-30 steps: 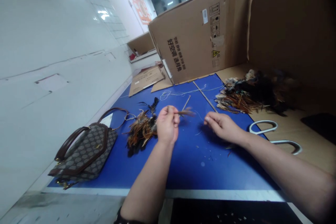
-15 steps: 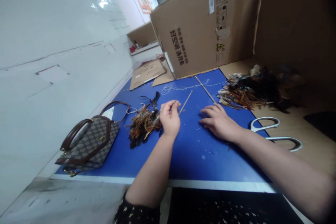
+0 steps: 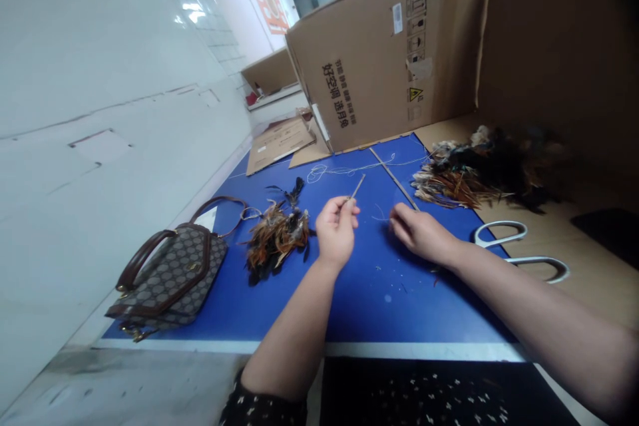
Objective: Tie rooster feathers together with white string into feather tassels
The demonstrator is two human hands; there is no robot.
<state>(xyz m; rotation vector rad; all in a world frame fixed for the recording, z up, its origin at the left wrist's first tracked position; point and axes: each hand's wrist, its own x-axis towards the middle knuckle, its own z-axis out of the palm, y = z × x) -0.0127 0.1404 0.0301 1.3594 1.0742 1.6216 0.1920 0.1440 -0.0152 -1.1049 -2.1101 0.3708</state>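
Observation:
My left hand (image 3: pixel 336 231) is pinched closed above the blue tabletop. Its fingers overlap the lower end of a thin flat stick (image 3: pixel 358 185); what lies in the pinch is hidden. My right hand (image 3: pixel 422 233) is lower over the table, fingers curled together. A fine loose thread (image 3: pixel 381 213) reaches close to its fingertips, but I cannot tell whether they grip it. Beyond that hand lies a longer thin stick (image 3: pixel 394 178). A bunch of brown and black feathers (image 3: pixel 277 233) rests just left of my left hand.
White-handled scissors (image 3: pixel 502 233) lie to the right, below a larger feather pile (image 3: pixel 474 170). At the left stands a patterned handbag (image 3: pixel 172 273). Tangled string (image 3: pixel 319 173) crosses the back of the blue table (image 3: pixel 299 313), before a large cardboard box (image 3: pixel 384 66).
My left hand has shifted right, away from the feather bunch and over the stick's lower end. My right hand's spread fingers have curled in beside the thread.

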